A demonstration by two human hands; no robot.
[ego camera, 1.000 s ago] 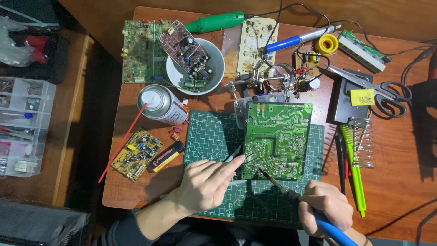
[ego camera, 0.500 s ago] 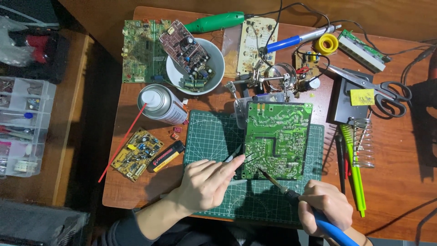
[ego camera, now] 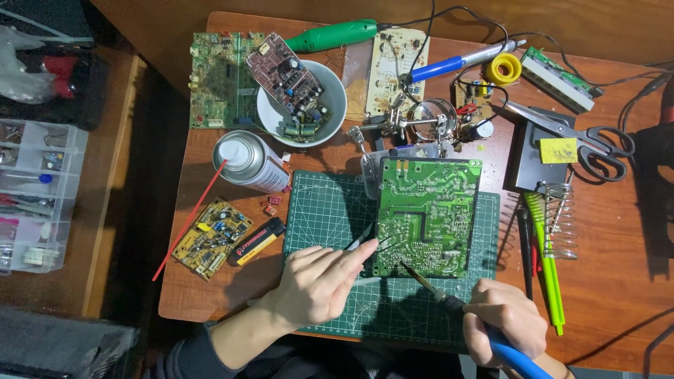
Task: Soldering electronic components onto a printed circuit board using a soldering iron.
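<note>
Left hand: the left hand (ego camera: 319, 281) is resting on the green cutting mat (ego camera: 330, 210), fingers curled closed around a pair of tweezers (ego camera: 366, 236) whose tips are reaching the lower left edge of the board.
Right hand: the right hand (ego camera: 502, 323) is gripping, in a closed fist, the blue handle of a soldering iron (ego camera: 449, 302) (the handle is running off the bottom of the view), and the iron's tip is touching the lower part of the board.
Circuit board: the large green circuit board (ego camera: 427, 214) is lying solder side up on the right half of the mat, its top edge sitting just under a helping-hands clamp stand (ego camera: 421, 126).
Left of the mat: a spray can (ego camera: 247, 161) with a red straw is lying on the wooden table (ego camera: 618, 267), with a small yellow board (ego camera: 210, 237) and a black lighter (ego camera: 256, 241) below it.
Behind: a white bowl (ego camera: 333, 98) is holding another board, tilted.
Right side: scissors (ego camera: 583, 137), a wire coil iron stand (ego camera: 559, 217) and a green pen (ego camera: 547, 267) are lying beside the mat.
</note>
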